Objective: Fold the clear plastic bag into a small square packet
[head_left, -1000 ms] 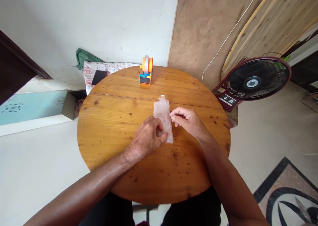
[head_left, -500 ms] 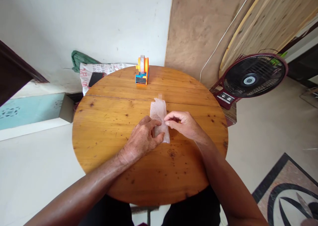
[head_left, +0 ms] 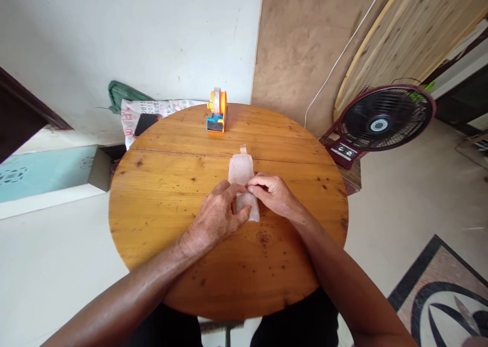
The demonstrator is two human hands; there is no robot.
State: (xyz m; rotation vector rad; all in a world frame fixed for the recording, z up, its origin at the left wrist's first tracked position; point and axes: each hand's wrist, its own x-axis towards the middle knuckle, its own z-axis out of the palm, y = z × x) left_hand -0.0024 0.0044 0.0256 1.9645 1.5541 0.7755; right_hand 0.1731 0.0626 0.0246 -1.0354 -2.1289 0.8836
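A flat strip of whitish, see-through plastic wrap (head_left: 241, 168), perhaps bubble wrap, lies on the round wooden table (head_left: 160, 194). A short tab of clear tape (head_left: 243, 149) sticks out beyond its far end. My left hand (head_left: 218, 208) rests over the strip's left side, thumb and index finger apart; the index fingertip presses near its middle. From the right, my right hand (head_left: 275, 194) pinches the strip's right edge, thumb against index finger, almost touching the left index finger. Whether tape sits in that pinch is too small to make out.
An orange and blue tape dispenser (head_left: 217, 111) stands at the table's far edge. Behind the table's far left are a printed white sack (head_left: 131, 114) and a green bag (head_left: 124, 95). A dark red fan (head_left: 381, 123) stands to the right, beyond the table's edge.
My right hand has shifted slightly left along the strip, bringing its fingertips up to my left index finger. The strip's far end looks flatter and straighter. My left hand has hardly moved.
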